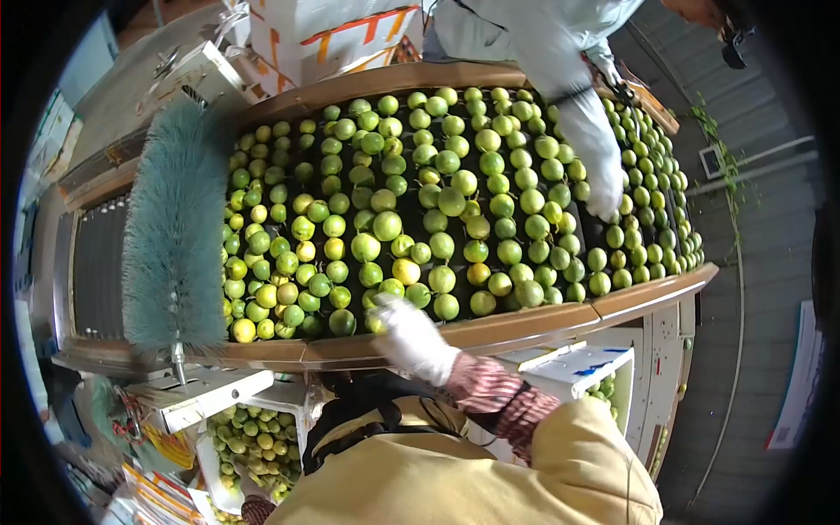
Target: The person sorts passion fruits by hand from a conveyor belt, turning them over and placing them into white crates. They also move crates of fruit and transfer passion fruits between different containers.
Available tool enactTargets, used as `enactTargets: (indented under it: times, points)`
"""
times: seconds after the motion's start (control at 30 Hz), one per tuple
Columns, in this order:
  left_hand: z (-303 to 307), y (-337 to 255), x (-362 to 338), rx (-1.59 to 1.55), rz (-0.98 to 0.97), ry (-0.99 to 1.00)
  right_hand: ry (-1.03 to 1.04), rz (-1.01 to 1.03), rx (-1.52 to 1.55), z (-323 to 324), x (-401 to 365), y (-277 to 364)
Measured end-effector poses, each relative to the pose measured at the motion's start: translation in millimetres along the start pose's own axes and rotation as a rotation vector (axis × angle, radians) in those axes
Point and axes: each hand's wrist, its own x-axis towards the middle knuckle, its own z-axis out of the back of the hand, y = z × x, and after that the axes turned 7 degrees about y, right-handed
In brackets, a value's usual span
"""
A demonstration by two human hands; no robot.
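My right hand (409, 339), in a white glove, is over the near rail of the roller conveyor (525, 328). Its fingertips are beside a green fruit (374, 322) at the belt's near edge; motion smears the fingers, so whether they grip it cannot be told. Rows of round green to yellow passion fruit (451, 201) cover the dark rollers. Of my left arm only a bit of patterned sleeve (257, 509) shows at the bottom edge, low by a white crate; that hand is out of sight.
Across the belt, a co-worker's white-gloved hand (604, 197) reaches among the fruit. A blue-green brush roller (175, 236) spans the left end. Below it stands a white crate of fruit (210, 464); another white box (582, 367) is near my right elbow. Taped boxes (337, 35) stand behind.
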Motion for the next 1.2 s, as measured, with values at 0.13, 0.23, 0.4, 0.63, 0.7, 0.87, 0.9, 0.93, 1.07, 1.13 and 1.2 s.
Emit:
enactTargets:
  times: [0.13,0.23,0.4,0.63,0.7,0.87,0.9,0.93,1.07,1.13,1.2]
  points:
    - [5,-13,37,0.252,0.062,0.156,-0.382,-0.327,-0.305,71,-63,-43]
    - [-24,-31,61,0.575,0.008,0.341,-0.462,-0.582,-0.401,82,-102,-89]
    - [-120,-68,44,0.873,-0.416,0.638,-0.345,-0.805,-0.405,42,-69,-95]
    - [-177,-104,28,0.882,-0.619,0.785,-0.416,-0.569,-0.316,-23,40,-54]
    - [-177,-110,49,0.871,-0.66,0.816,-0.491,-0.424,-0.154,-23,63,-51]
    - [-174,-108,77,1.055,-0.727,0.837,-0.168,-0.051,0.106,-49,91,-24]
    - [-174,-108,81,1.134,-0.728,0.805,-0.255,0.058,0.183,-56,92,-20]
    - [-179,-108,71,1.122,-0.683,0.826,-0.341,0.073,0.159,-36,89,-12]
    - [-164,-123,38,1.076,-0.491,0.825,-0.702,-0.372,-0.066,29,81,-77]
    - [-162,-126,46,0.961,-0.45,0.846,-0.684,-0.696,-0.421,53,85,-96]
    - [-163,-130,53,0.945,-0.49,0.893,-0.574,-0.757,-0.317,45,103,-109]
